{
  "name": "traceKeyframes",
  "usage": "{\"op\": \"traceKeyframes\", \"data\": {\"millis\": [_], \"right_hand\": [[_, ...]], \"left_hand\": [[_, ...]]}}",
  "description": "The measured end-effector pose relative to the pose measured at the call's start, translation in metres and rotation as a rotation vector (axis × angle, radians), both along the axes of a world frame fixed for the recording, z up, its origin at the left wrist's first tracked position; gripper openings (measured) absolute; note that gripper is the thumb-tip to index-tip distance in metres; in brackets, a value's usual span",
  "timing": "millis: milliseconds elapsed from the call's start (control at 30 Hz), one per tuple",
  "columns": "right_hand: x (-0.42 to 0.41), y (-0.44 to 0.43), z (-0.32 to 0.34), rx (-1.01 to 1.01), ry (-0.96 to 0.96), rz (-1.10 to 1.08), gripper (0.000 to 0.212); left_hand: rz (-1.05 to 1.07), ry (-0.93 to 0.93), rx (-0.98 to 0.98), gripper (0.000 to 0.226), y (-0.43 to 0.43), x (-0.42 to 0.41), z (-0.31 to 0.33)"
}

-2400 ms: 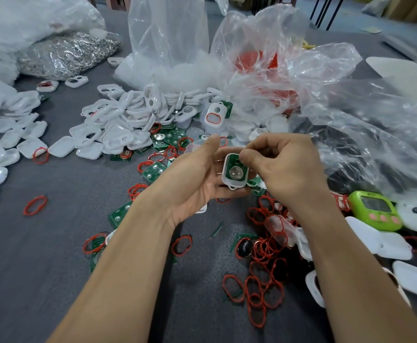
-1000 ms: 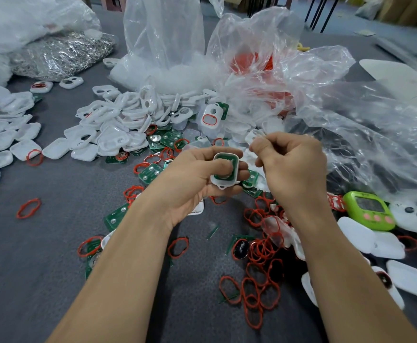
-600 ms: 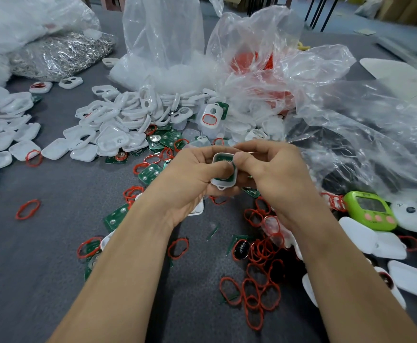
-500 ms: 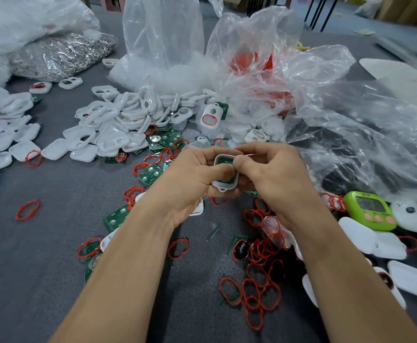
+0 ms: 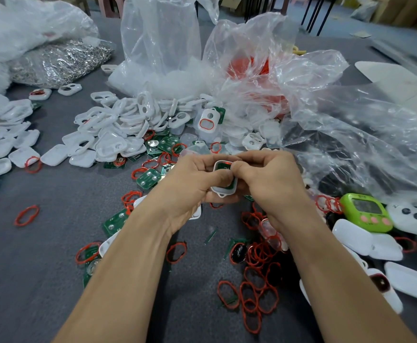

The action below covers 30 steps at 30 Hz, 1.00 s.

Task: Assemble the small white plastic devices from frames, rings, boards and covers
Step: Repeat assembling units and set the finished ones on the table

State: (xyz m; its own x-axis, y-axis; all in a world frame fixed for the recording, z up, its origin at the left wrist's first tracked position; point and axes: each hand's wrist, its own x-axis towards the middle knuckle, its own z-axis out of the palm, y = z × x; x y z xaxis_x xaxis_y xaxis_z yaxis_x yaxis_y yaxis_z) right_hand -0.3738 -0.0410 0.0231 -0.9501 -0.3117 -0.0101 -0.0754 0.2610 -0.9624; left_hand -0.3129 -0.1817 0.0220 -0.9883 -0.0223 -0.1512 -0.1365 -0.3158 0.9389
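The grey bench (image 5: 41,243) carries crumpled clear bags (image 5: 326,120) along its far edge, a heap of white frames (image 5: 113,129) toward the far left, and red rings (image 5: 257,293) strewn by the near edge. Above the bench's middle, the left hand (image 5: 190,186) has its grip curled round a white device (image 5: 223,193) holding a green board (image 5: 223,166); the right hand (image 5: 271,184) pinches its top

Cradling a white frame (image 5: 223,191) in the left hand (image 5: 192,186), thumb laid across its face, green board (image 5: 221,167) seated inside. Pinching at the upper edge with the right hand (image 5: 269,181), fingers curled tight. Working above a grey table (image 5: 41,256) strewn with red rings (image 5: 257,293), white shells (image 5: 108,147) and clear plastic bags (image 5: 351,125), green timer (image 5: 366,214) off right.
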Motion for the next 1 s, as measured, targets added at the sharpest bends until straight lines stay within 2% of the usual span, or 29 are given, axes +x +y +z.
{"op": "traceKeyframes", "data": {"millis": [100,200,400,467,533,633,767,867,933,1000], "right_hand": [[-0.002,0.001,-0.001,-0.006,0.009,0.011,0.019],[-0.001,0.001,0.0,-0.012,0.029,0.03,0.019],[0.003,-0.001,0.001,-0.008,0.041,0.031,0.019],[0.004,0.0,0.001,-0.025,-0.028,0.101,0.024],[0.004,0.0,0.002,-0.067,-0.092,0.137,0.032],[0.005,0.0,0.003,-0.022,-0.027,0.064,0.036],[0.011,-0.004,0.007,0.023,0.046,0.001,0.026],[0.01,-0.003,0.013,-0.08,-0.075,0.057,0.023],[0.004,0.005,0.018,-0.149,-0.118,-0.017,0.01],[-0.006,0.019,0.021,0.028,0.056,-0.194,0.014]], "left_hand": [[0.05,-0.061,0.1,0.033,0.002,-0.002,0.004],[0.1,-0.075,0.084,0.047,0.006,-0.003,0.007],[0.182,-0.079,0.077,0.044,0.008,-0.005,0.007],[0.208,-0.084,0.085,0.036,0.008,-0.006,0.006],[0.21,-0.077,0.1,0.038,0.008,-0.007,0.005],[0.171,-0.063,0.111,0.041,0.007,-0.006,0.005],[0.175,-0.063,0.09,0.035,0.008,-0.004,0.006],[0.199,-0.039,0.15,0.042,0.007,-0.006,0.009],[0.265,-0.037,0.159,0.04,0.006,-0.007,0.011],[0.338,-0.044,0.147,0.035,0.007,-0.008,0.01]]}}
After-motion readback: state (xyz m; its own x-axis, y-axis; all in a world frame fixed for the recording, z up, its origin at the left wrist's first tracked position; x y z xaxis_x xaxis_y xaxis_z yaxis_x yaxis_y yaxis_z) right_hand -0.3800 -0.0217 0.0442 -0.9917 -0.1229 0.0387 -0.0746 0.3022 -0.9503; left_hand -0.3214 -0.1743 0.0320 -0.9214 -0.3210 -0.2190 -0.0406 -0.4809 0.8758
